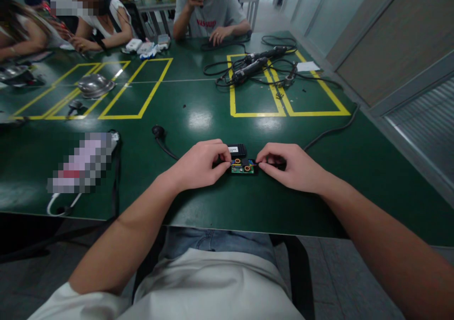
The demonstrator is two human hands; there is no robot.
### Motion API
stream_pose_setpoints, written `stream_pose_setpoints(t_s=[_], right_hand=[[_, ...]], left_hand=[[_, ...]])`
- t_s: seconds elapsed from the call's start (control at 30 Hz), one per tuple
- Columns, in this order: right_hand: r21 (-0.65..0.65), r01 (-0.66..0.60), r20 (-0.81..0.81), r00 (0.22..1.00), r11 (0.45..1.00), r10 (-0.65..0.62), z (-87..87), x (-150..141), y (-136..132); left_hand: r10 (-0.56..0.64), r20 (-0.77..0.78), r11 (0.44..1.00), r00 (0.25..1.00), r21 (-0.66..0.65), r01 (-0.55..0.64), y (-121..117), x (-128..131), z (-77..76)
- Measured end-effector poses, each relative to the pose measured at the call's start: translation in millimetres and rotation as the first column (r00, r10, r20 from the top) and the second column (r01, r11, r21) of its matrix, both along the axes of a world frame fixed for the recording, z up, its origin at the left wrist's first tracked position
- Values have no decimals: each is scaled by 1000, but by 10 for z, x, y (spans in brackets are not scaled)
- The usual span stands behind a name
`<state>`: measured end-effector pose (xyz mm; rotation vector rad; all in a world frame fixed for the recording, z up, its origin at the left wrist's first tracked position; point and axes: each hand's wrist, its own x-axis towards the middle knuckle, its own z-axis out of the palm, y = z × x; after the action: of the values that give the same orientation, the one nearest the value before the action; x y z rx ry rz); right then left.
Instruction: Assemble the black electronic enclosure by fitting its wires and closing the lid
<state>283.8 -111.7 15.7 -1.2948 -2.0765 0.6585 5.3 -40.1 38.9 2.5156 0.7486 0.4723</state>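
Observation:
A small green circuit board (242,169) with copper-wound ring coils lies on the table before me. At its left end my left hand (207,164) pinches, fingertips together, around the black cable (166,150) that runs out left to a round black plug (158,131). My right hand (289,166) pinches the other black cable (328,133) close to the board's right end, where thin coloured wires show. Just behind the board rests a black plastic cover (237,149) with a white label. My fingers partly hide both cable ends.
Yellow tape frames mark the green table (198,206). Black corded tools (250,69) and tangled cables lie at the back right. A metal bowl-shaped part (95,85) sits at the left, with a blurred-out pouch (83,161) nearer. Several people sit across the table.

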Motion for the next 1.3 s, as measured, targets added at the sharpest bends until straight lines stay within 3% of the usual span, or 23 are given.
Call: stream_pose_setpoints(t_s=[0.27, 0.43, 0.67, 0.87, 1.03, 1.3], right_hand=[[64, -20, 83, 996, 998, 15, -18, 72, 48], [20, -15, 73, 997, 1000, 14, -27, 84, 59], [-49, 27, 7, 1000, 998, -27, -19, 81, 67], [-77, 50, -26, 998, 996, -52, -15, 75, 75], [-77, 38, -8, 999, 996, -39, -17, 76, 69], [-63, 35, 24, 999, 997, -33, -31, 89, 71]], left_hand=[[-22, -28, 1000, 999, -3, 22, 56, -26, -64], [34, 25, 994, 999, 107, -37, 102, 7, -134], [114, -68, 985, 991, 140, -104, 201, 27, -263], [-51, 147, 987, 988, 157, 28, 83, -4, -154], [-210, -10, 975, 978, 79, 210, 53, 21, -119], [-189, -33, 982, 981, 15, 189, 34, 39, -109]])
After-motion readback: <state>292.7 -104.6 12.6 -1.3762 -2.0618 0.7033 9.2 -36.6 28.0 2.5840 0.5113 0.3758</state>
